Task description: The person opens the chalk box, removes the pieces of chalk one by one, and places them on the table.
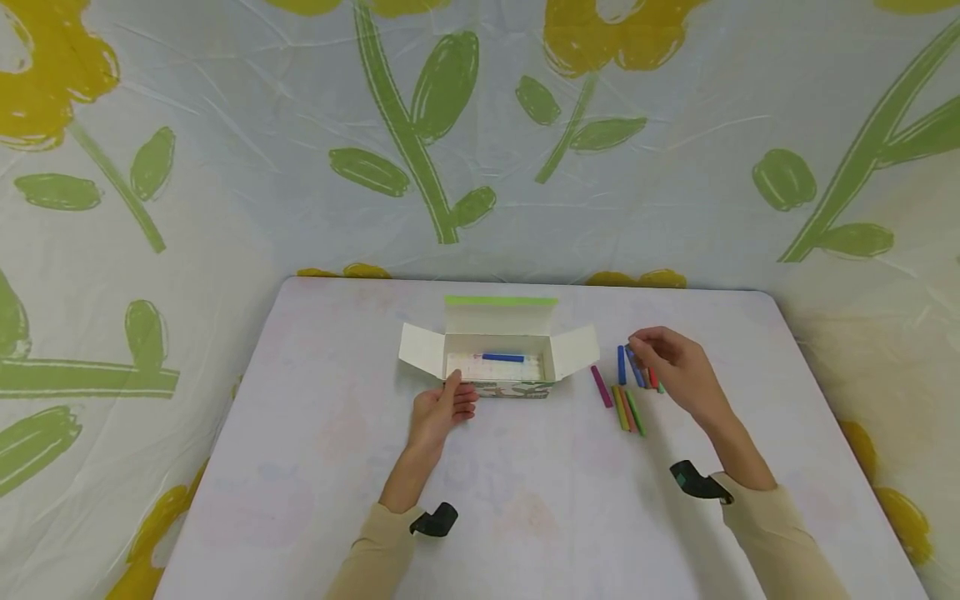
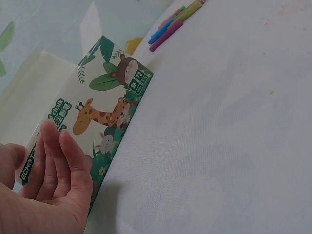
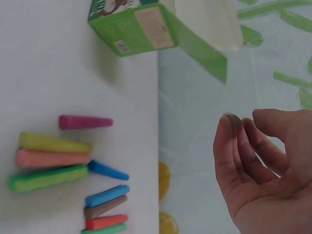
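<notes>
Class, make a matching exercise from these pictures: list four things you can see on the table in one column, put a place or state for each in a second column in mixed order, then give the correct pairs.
Things
1. blue chalk
2. magenta chalk
3. left hand
4. right hand

Places or states
A. hovers over the loose sticks right of the box
B. lies inside the open chalk box
C. rests against the box's front
D. lies on the table, the loose stick nearest the box

Pairs: 1-B, 2-D, 3-C, 4-A
</notes>
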Demonstrator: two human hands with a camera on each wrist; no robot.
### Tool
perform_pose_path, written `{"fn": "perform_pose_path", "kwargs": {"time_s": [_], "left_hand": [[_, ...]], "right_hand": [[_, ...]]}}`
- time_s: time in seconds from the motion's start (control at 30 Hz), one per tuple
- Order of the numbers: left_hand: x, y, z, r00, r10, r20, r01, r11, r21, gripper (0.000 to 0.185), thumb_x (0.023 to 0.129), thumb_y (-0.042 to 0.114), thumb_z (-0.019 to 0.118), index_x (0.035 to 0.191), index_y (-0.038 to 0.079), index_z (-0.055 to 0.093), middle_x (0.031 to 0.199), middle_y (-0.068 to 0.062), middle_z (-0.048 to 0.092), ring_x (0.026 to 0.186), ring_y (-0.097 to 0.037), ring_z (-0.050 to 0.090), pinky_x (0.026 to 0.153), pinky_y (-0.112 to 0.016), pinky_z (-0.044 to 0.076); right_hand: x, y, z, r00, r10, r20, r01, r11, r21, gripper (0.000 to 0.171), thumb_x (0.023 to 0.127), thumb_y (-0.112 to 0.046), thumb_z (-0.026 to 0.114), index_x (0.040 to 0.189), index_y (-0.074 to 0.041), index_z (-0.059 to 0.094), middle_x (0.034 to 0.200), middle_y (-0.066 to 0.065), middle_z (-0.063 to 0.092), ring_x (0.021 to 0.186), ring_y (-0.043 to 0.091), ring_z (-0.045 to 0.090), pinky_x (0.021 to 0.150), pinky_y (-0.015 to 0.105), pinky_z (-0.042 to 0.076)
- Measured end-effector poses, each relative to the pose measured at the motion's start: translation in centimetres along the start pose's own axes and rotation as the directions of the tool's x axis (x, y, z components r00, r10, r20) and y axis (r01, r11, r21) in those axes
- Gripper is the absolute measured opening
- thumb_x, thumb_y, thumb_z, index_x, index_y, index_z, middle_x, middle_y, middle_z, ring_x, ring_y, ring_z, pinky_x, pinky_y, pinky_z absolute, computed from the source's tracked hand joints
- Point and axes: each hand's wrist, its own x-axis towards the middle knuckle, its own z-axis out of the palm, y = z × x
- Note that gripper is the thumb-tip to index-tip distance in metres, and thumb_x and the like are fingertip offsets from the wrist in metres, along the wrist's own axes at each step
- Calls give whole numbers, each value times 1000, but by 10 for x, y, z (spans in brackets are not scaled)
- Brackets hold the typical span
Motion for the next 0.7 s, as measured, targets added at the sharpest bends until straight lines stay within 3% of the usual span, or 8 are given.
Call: {"fn": "perform_pose_path", "kwargs": {"time_s": [0.23, 0.43, 0.7], "left_hand": [[1, -1, -1, 1000, -1, 1, 1, 1000, -2, 53, 103, 41, 64, 104, -12, 70, 89, -11, 73, 71, -12, 66, 70, -25, 59], [0, 0, 0, 1000, -12, -2, 12, 1000, -6, 52, 103, 41, 64, 105, -11, 69, 88, -10, 73, 72, -12, 66, 71, -25, 59], [1, 2, 0, 1000, -18, -7, 18, 1000, -5, 52, 103, 40, 64, 106, -12, 69, 88, -10, 74, 72, -12, 66, 72, -26, 59]], "right_hand": [[14, -28, 10, 998, -60, 34, 56, 993, 108, 26, 105, -16, 62, 122, 4, 65, 110, 19, 70, 90, 12, 70, 82, 13, 54], [24, -44, 27, 996, -71, 50, 66, 993, 98, 25, 104, -16, 64, 121, 3, 65, 111, 20, 70, 92, 21, 69, 83, 10, 52], [39, -57, 55, 988, -91, 126, 74, 988, 136, 23, 104, -15, 65, 119, 1, 67, 109, 19, 71, 94, 29, 71, 83, 20, 57]]}}
